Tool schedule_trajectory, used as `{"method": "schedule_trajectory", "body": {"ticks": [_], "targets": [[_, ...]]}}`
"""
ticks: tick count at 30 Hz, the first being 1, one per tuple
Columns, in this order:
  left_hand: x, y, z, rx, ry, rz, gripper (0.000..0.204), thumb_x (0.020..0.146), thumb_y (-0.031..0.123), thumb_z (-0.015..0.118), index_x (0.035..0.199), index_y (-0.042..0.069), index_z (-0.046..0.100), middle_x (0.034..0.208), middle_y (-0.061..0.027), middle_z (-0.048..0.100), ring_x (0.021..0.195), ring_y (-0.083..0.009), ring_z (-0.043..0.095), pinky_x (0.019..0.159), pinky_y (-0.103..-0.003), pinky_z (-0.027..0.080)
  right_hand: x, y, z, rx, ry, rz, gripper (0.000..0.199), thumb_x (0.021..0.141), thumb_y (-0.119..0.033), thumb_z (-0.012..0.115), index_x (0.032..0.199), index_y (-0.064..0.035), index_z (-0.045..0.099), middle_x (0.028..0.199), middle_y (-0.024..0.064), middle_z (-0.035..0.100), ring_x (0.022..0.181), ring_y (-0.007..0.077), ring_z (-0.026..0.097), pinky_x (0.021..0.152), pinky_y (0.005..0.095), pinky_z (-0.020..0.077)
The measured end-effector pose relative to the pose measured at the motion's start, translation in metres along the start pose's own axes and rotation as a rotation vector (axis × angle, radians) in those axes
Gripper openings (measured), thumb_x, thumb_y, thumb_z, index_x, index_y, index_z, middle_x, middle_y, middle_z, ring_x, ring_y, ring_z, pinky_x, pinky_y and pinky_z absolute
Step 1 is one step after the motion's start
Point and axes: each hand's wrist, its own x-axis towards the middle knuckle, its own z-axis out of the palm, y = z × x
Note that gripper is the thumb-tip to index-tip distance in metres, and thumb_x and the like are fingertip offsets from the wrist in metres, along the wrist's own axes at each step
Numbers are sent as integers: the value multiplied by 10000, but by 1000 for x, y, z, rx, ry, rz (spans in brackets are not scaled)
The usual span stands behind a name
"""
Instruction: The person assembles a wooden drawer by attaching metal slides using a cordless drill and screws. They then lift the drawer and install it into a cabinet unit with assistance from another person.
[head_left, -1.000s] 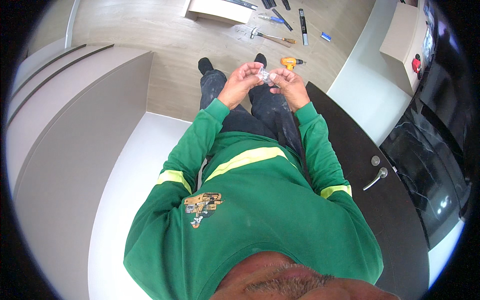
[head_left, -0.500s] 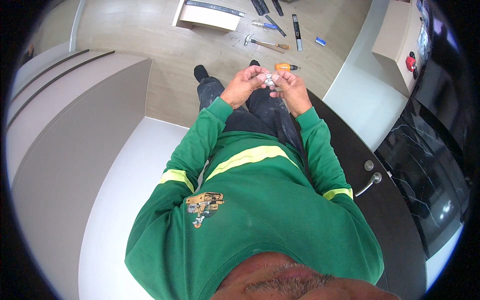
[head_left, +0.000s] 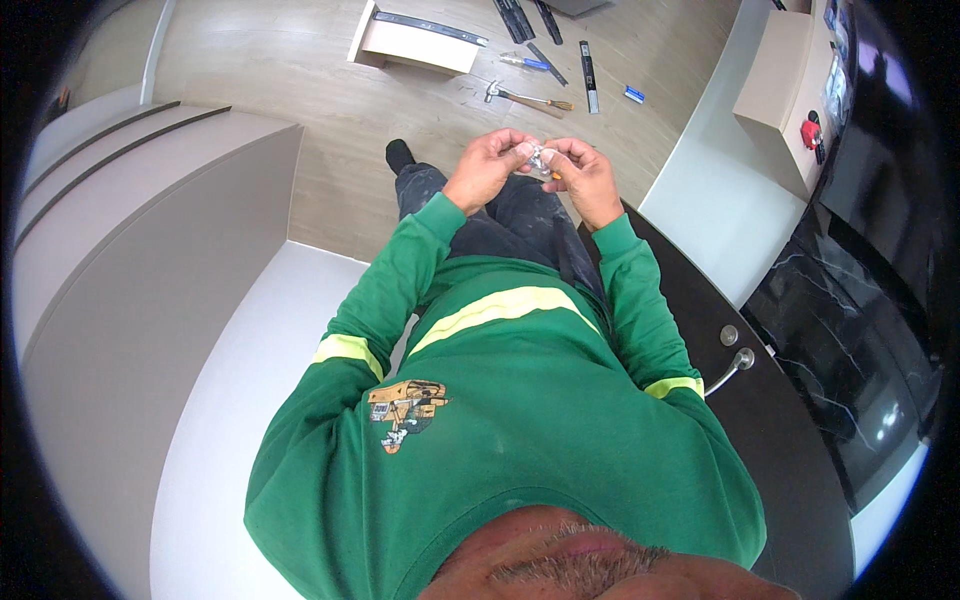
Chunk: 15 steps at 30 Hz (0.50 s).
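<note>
head view: the left hand (head_left: pixel 485 172) and right hand (head_left: pixel 588 180) jointly pinched a small clear packet (head_left: pixel 538 160) between thumbs and fingers; its shiny contents could not be identified. the packet was positioned above the dark trousers (head_left: pixel 520 215), well apart from the hammer (head_left: pixel 510 96) on the floor (head_left: pixel 340 160). compared with half a second earlier, the hands had come to block the right foot from view; the two-handed grasp was unchanged, so handling of the packet remained in progress.
</note>
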Motion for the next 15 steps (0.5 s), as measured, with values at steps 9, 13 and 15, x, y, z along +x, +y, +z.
{"method": "schedule_trajectory", "body": {"ticks": [9, 13, 15], "targets": [[-2, -22, 19, -42, 89, -18, 242, 1016, 182, 640, 1147, -20, 666, 1024, -53, 705, 891, -97, 643, 799, -263, 546, -2, 0, -1, 114, -39, 257, 163, 957, -210, 619, 1063, -87, 606, 965, 41, 671, 877, 147, 687, 703, 359, 622], [1, -32, 21, 38, 122, -38, 233, 1009, 153, 638, 1146, -33, 667, 1008, -61, 703, 891, -102, 644, 799, -267, 539, 3, 13, -4, 147, -1, 313, 126, 964, -208, 609, 993, -92, 569, 973, 55, 659, 878, 158, 692, 705, 375, 627], [1, -36, 25, 68, 167, -9, 224, 1009, 122, 623, 1147, -49, 667, 986, -80, 708, 869, -115, 650, 782, -271, 539, 4, 18, -1, 153, 33, 316, 120, 969, -205, 603, 977, -96, 555, 981, 58, 653, 876, 161, 693, 698, 373, 626]]}}
